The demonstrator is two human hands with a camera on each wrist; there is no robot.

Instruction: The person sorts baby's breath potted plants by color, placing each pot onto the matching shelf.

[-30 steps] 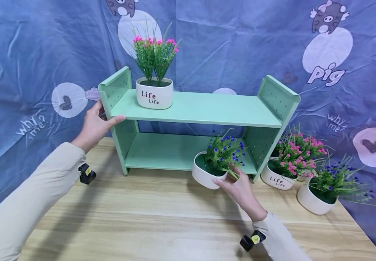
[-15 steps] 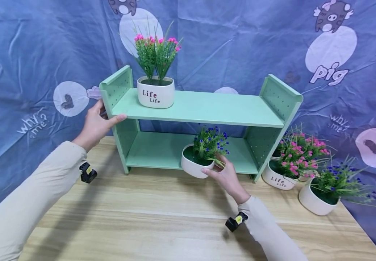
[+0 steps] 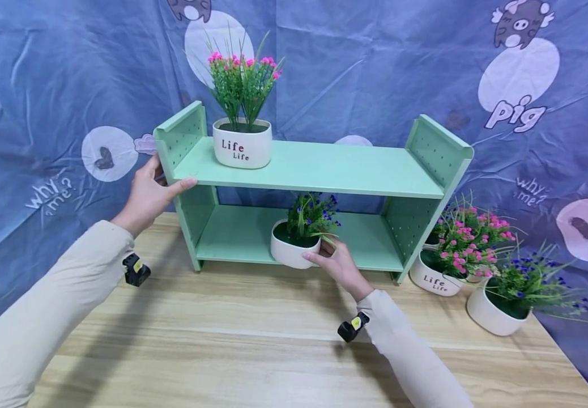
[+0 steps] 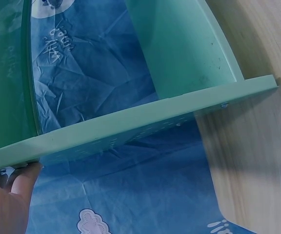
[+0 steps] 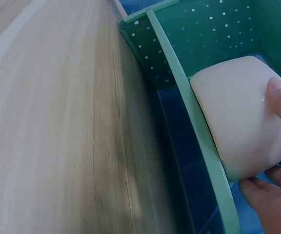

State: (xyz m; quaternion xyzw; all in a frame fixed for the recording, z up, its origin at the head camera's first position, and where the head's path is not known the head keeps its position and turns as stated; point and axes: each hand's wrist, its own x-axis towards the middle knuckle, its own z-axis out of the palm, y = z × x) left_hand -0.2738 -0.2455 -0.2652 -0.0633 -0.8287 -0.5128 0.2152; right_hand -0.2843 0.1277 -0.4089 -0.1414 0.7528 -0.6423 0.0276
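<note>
My right hand [image 3: 340,265] grips a white oval flowerpot [image 3: 294,253] by its right end, thumb in front and fingers behind. Blue flowers and green leaves rise from this pot, under the upper board of a green two-tier shelf [image 3: 335,170]. The pot overlaps the front edge of the lower board; in the right wrist view its white wall [image 5: 243,117] sits right at that edge. At the shelf's left side panel, my left hand [image 3: 146,195] holds the panel, thumb on the front and fingers behind. A white "Life" pot [image 3: 243,150] with pink flowers stands on the upper board, left.
Right of the shelf, on the wooden table [image 3: 253,340], stand a white pot with pink flowers [image 3: 437,277] and another white pot with blue flowers [image 3: 498,311]. More foliage shows behind them. A blue printed cloth [image 3: 375,68] hangs close behind the shelf.
My right hand has carried the blue-flowered pot left and inward, from in front of the shelf to the lower board's front edge. My left hand stays on the side panel.
</note>
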